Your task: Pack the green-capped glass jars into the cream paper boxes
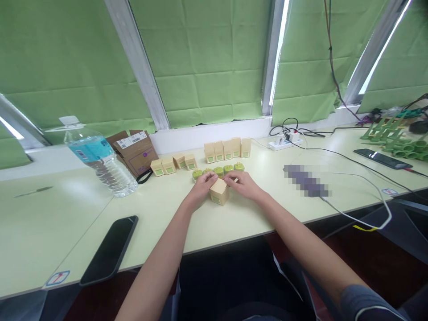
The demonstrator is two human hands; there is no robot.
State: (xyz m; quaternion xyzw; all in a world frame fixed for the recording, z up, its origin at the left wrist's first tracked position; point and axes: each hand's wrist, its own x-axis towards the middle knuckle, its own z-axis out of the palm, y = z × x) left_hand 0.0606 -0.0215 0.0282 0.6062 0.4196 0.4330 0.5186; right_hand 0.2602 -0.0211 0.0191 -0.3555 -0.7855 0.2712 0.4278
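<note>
Left hand (pixel 201 185) clamps the small box (pixel 220 192); right hand (pixel 245 183) meets its top edge, pinch unclear from here. Press lightly to keep its walls square.

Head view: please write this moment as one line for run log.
left hand: touching tan box | right hand: at its upper right edge | beyond: green-lidded containers, then upright boxes
</note>
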